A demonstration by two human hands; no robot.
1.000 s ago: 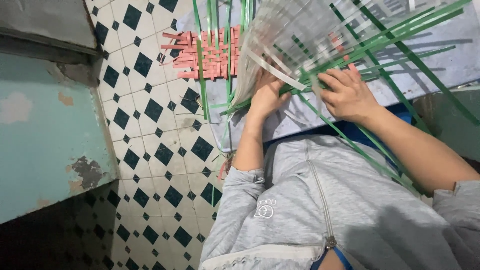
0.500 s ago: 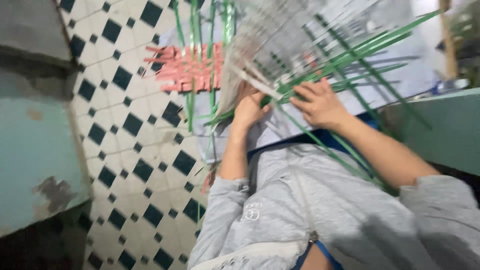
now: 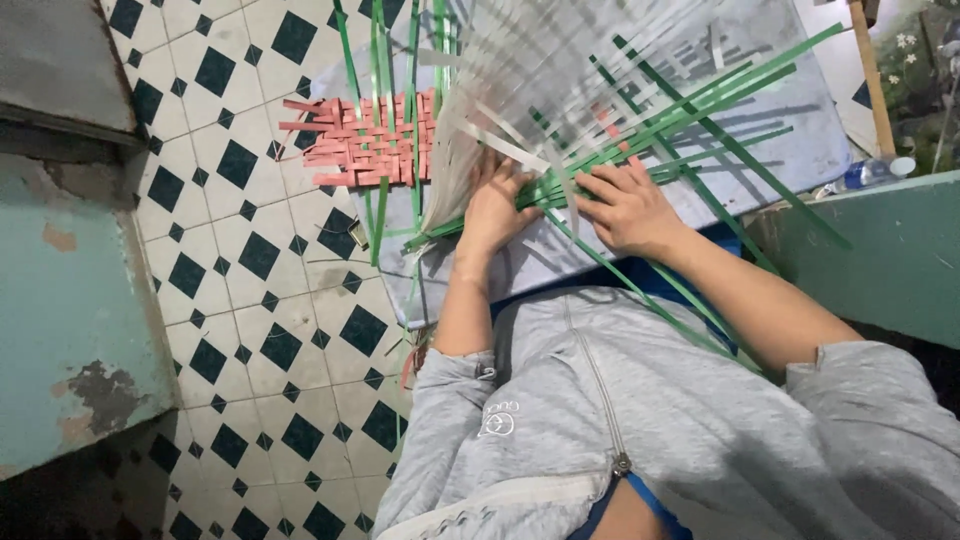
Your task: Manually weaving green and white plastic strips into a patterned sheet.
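A woven piece of clear and white plastic strips (image 3: 560, 80) fans out over a grey mat (image 3: 790, 150) in front of me, with long green strips (image 3: 700, 110) running through it. My left hand (image 3: 497, 205) presses flat on the near edge of the weave, fingers among the white and green strips. My right hand (image 3: 628, 205) rests beside it, fingers spread on the bundle of green strips where they cross. Neither hand closes around a strip. My grey sweatshirt sleeves fill the lower part of the view.
A small pink woven square (image 3: 365, 140) lies on the floor to the left, crossed by upright green strips (image 3: 378, 60). The floor is white tile with dark diamonds (image 3: 250, 260). Teal walls (image 3: 60, 300) stand left and right. A wooden stick (image 3: 872, 80) and a bottle (image 3: 870, 172) lie at right.
The view has shifted and steadied. Both hands have stayed on the weave, the left flattening lower on its edge, the right still on the green strips.
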